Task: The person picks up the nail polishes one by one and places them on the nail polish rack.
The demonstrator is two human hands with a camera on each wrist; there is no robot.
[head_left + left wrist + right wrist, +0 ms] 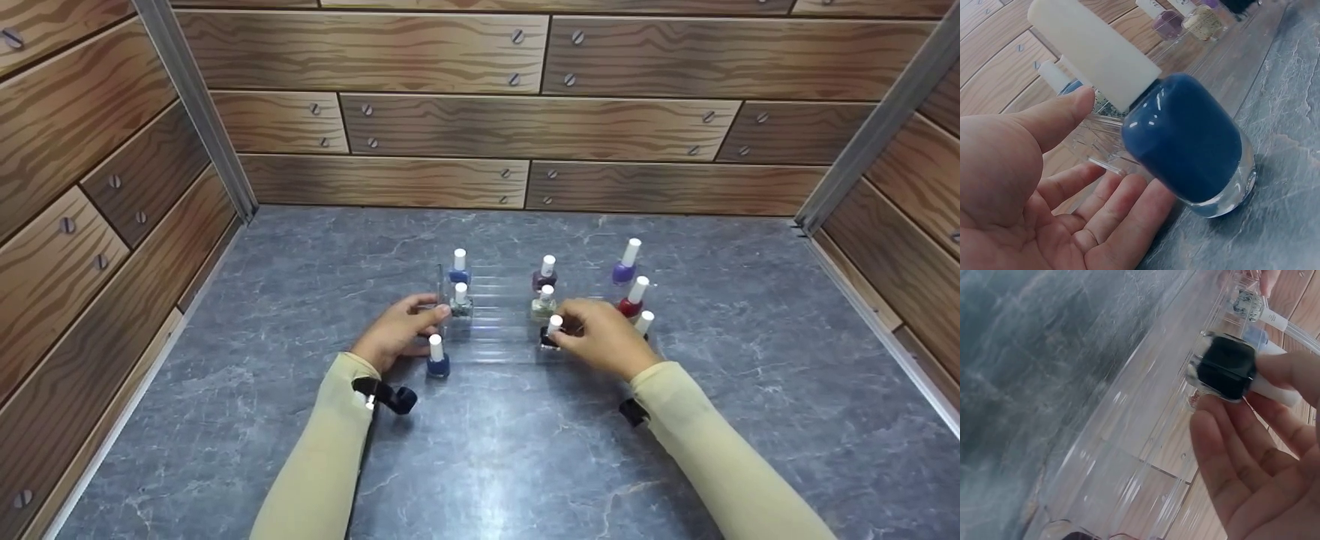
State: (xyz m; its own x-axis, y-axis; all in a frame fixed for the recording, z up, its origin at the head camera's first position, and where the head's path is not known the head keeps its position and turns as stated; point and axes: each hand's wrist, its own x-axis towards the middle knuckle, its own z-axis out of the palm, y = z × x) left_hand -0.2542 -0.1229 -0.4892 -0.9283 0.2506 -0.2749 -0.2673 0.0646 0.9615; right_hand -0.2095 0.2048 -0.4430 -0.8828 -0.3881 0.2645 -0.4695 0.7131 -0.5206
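Note:
My right hand (pixel 607 337) pinches the white cap of a black nail polish bottle (pixel 1227 365) between thumb and fingers, over the clear stepped display rack (pixel 495 330). At the rack's left end, my left hand (pixel 401 330) holds its edge, thumb on one side and fingers on the other. Just in front of that hand a dark blue nail polish bottle (pixel 1185 140) stands on the table. Behind it on the rack are a glitter bottle (pixel 461 307) and a lighter blue bottle (pixel 459 277). A pale glitter bottle (pixel 542 309) and a maroon bottle (pixel 545 280) stand mid-rack.
To the right stand a violet bottle (pixel 623 272) and a red bottle (pixel 631 307). Another bottle's white cap (pixel 644 322) shows beside my right hand, which hides most of that bottle. Wood-patterned walls (pixel 442 127) enclose the grey marbled table (pixel 300 255) at the back and sides.

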